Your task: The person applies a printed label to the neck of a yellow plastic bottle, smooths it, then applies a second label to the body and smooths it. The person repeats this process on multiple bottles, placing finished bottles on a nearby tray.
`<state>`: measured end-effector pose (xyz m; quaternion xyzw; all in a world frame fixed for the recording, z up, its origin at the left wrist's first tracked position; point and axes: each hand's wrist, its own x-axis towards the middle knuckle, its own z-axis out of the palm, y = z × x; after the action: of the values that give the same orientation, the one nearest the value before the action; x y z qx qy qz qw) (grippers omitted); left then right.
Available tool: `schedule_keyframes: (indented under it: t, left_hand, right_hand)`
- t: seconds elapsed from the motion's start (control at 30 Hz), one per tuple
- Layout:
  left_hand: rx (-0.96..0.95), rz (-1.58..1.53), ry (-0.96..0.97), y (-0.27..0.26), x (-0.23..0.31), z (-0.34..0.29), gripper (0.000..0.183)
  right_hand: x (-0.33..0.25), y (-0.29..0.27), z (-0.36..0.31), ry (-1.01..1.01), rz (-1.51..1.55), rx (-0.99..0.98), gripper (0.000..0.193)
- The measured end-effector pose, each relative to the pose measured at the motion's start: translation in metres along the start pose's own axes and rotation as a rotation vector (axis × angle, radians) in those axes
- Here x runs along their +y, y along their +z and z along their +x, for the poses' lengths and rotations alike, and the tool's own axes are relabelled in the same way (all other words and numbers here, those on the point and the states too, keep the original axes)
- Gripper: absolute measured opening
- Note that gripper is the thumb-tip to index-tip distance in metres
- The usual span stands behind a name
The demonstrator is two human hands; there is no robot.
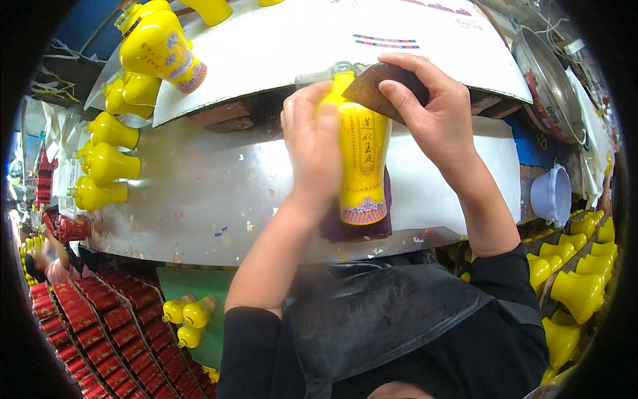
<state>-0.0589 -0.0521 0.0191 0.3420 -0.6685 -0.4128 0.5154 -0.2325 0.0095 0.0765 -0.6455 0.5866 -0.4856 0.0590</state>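
Note:
A yellow glass bottle [364, 179] with printed characters and a patterned band near its base lies on the table in front of me, neck pointing away. My left hand [309, 136] is closed around its left side near the shoulder. In my right hand [438, 100], a dark, flat, thin scraper [380, 92] is pinched between thumb and fingers. The scraper's pointed edge lies over the bottle's shoulder and hides part of it; whether it presses on the glass I cannot tell. Beneath the bottle is a dark purple cloth [357, 233].
Several yellow bottles [109, 161] line the table's left end; one decorated bottle [159, 50] sits on the raised white board [266, 40]. Narrow decal strips [385, 42] lie there too. At right are a pale bucket [551, 196], a metal basin [548, 80] and rows of yellow bottles [577, 292]. Red boxes [106, 332] fill the lower left.

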Motion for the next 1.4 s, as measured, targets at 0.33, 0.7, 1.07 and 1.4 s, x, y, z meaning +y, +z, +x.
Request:
schedule_keyframes:
  t: [0.33,0.7,1.07,1.4]
  left_hand:
    - [-0.053,-0.197,-0.198,0.0,0.001,0.011,0.03]
    - [-0.054,0.011,-0.085,-0.001,0.013,0.013,0.045]
    - [-0.035,-0.074,-0.207,0.004,0.012,0.024,0.025]
    - [-0.029,-0.524,-0.433,-0.013,0.02,0.025,0.023]
  right_hand:
    - [-0.018,-0.022,0.015,-0.113,0.15,-0.167,0.022]
    - [-0.002,0.002,0.054,-0.204,-0.365,-0.278,0.021]
    - [-0.013,-0.018,0.044,-0.27,-0.151,-0.109,0.023]
    - [-0.015,-0.001,0.001,-0.735,-0.417,-0.116,0.022]
